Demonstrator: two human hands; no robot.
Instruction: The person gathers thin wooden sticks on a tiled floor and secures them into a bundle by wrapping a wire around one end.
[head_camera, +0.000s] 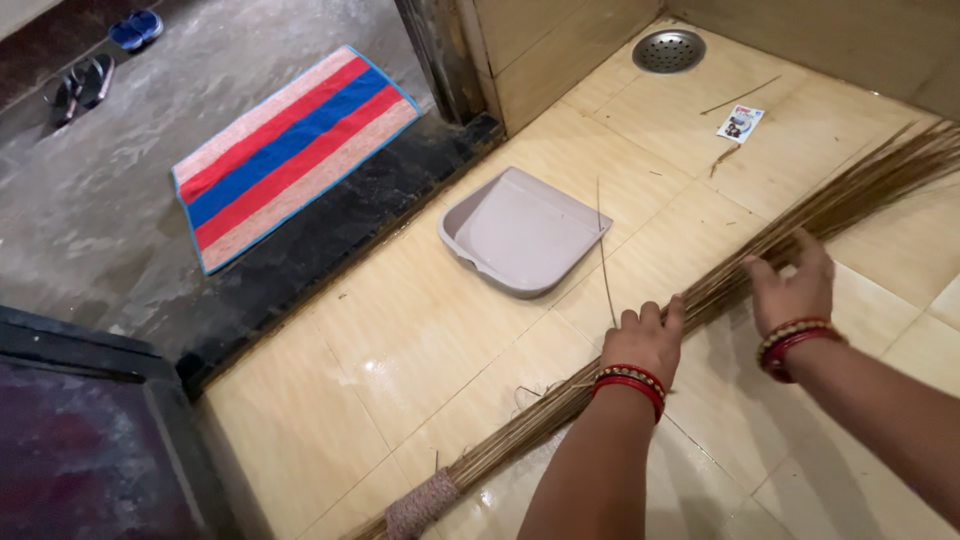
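Long stick broom (700, 300) of thin brown twigs, bound near its lower end, lying diagonally across glossy cream floor tiles (400, 340) from 7 to 2 o'clock. Left hand (645, 340) and right hand (795, 285) pressed palm-down on the twigs, fingers loosely curled, gripping nothing firmly. Grey dustpan (520, 235) at 11 o'clock, open tiles between.

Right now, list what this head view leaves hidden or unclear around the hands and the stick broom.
- Stick broom: both ends are cut off, by the bottom and right edges.
- Left hand and right hand: palms face down on the sticks, so their grip is hidden.
- Small printed packet: too small to tell its kind.
- Dustpan: its handle is not visible.
- Dark panel, lower left: blurred.
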